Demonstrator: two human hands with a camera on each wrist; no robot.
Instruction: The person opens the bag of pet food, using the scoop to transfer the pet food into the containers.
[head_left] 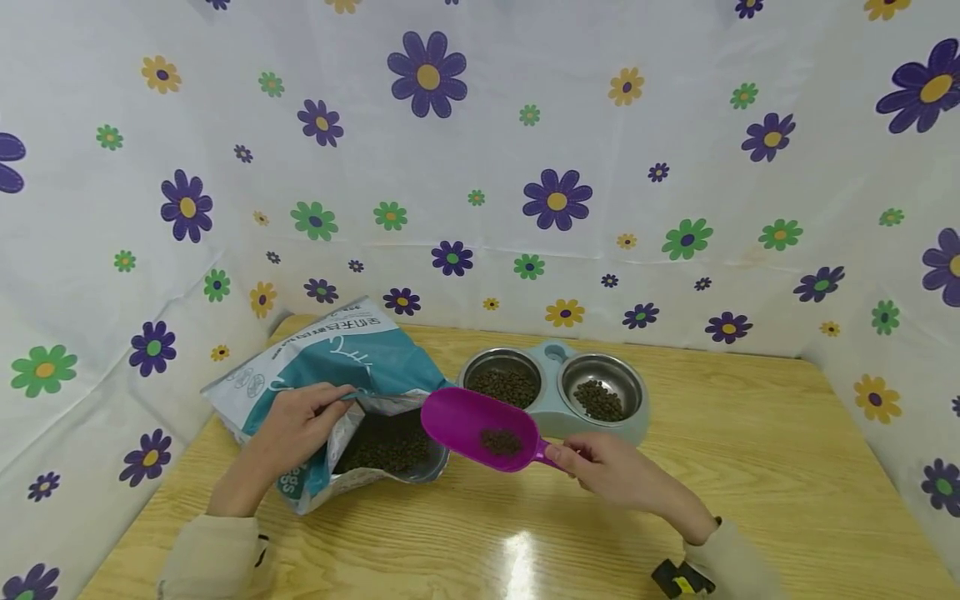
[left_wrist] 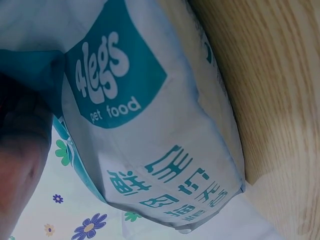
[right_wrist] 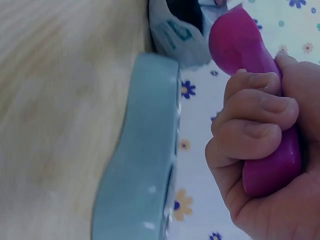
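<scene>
A teal and white pet food bag (head_left: 375, 354) lies on its side with its mouth facing me, brown kibble (head_left: 390, 442) showing inside. My left hand (head_left: 300, 425) grips the upper edge of that mouth. In my right hand (head_left: 611, 471) is the handle of a magenta scoop (head_left: 457, 417), fingers wrapped round it in the right wrist view. A small heap of kibble (head_left: 501, 442) sits in the scoop near its handle end. The scoop is raised between the bag's mouth and a pale blue double bowl stand (head_left: 551, 400), overlapping the stand's left edge in the head view.
Both steel bowls hold kibble: the left bowl (head_left: 480, 360) has its bottom covered, the right bowl (head_left: 626, 392) has a smaller pile. They stand on a wooden table (head_left: 750, 467). A white flowered cloth (head_left: 495, 142) hangs behind and at both sides.
</scene>
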